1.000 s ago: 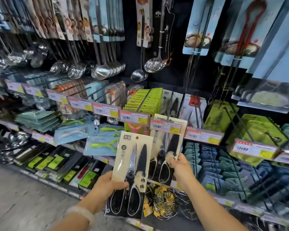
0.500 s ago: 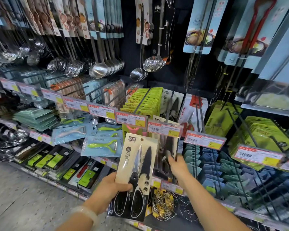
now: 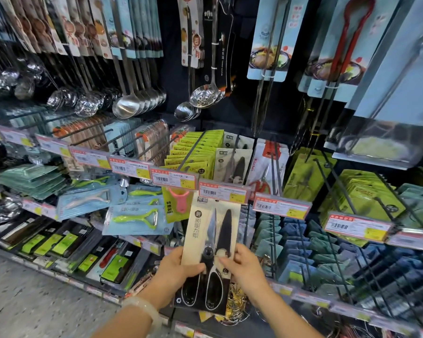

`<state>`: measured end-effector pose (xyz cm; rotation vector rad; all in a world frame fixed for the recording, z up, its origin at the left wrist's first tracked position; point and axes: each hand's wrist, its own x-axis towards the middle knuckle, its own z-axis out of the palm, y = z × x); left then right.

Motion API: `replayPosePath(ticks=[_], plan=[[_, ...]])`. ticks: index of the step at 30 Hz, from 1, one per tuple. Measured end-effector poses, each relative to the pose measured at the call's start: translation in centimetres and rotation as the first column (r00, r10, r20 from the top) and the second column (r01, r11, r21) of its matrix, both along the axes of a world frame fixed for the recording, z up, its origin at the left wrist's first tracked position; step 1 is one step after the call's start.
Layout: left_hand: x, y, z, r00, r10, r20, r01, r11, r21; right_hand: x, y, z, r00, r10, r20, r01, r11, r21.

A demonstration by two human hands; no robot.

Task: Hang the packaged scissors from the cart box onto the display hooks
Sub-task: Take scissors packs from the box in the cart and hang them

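**Two hands steadying one scissors pack below its hook**

Both hands are holding a single packaged scissors (image 3: pixel 211 250) upright in front of the shelf. The left hand (image 3: pixel 178 267) is gripping the card's left edge, thumb lying across the front near the pivot; the right hand (image 3: pixel 242 267) is pinching the right edge, fingertips resting on the blister. The pack's top is sitting just under the price tag (image 3: pixel 224 192) of the scissors hook (image 3: pixel 232 157), where matching packs are already hanging. The cart box is not in view.

Judging from this, the hanging step is under way but not finished: the card's hole is hidden behind the tag, so I cannot tell whether it is meeting the hook tip. The next move is likely calling for lifting the card, lining the hole with the wire end, and sliding it back.

Materials are looking stiff and light: a flat beige card, a glossy clear blister, steel blades, one covered by a black sheath, and rounded black handle loops. The hook is a thin dark wire.
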<state>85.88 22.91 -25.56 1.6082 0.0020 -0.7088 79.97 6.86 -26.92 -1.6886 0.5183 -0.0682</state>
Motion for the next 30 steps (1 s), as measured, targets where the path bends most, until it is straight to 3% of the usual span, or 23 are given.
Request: replayPosePath(ticks=[8,23,30], plan=[[0.5,-1.8,0.3,0.989,0.039,0.146,-0.041,0.999,0.014,0.1,-1.7,2.0,0.991,0.063,0.116,-0.058,0.997,-0.045],[3.3,-2.8,0.1,0.981,-0.041,0.187,0.031,0.998,0.057,2.2,-2.5,1.7,0.984,0.033,0.174,-0.028,0.999,-0.033],[3.2,-3.3,-0.7,0.982,-0.096,0.164,0.076,0.989,0.126,2.2,-2.8,0.6,0.992,0.022,0.122,-0.013,0.997,-0.069]])
